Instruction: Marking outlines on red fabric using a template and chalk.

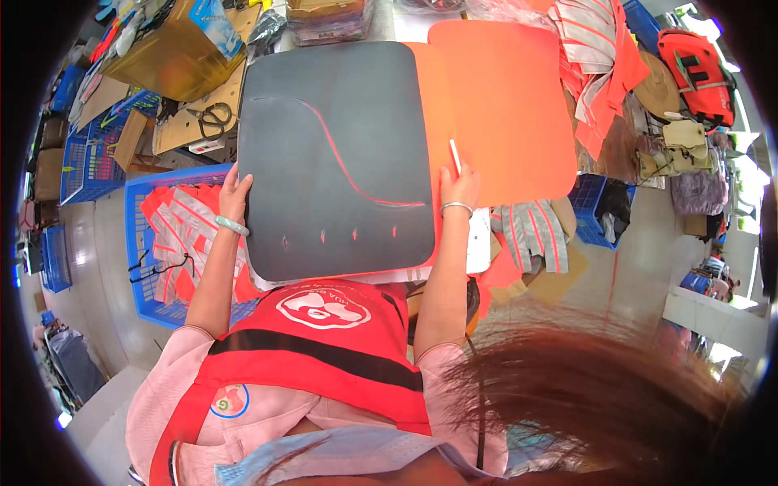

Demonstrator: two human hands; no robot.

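Apparent step, aligning: left hand (234, 199) grip pinches the left edge of the dark slotted board (336, 162), which overlies an orange sheet (436, 105); right hand (459, 189) grip pinches a white stick (455, 154); next move probably calls for steadying the board.

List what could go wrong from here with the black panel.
The black panel might slip over the orange sheets, since the left hand touches only its left edge. The white stick in the right hand could snag or scuff them. Leaning forward, the red apron may nudge the panel's near edge.
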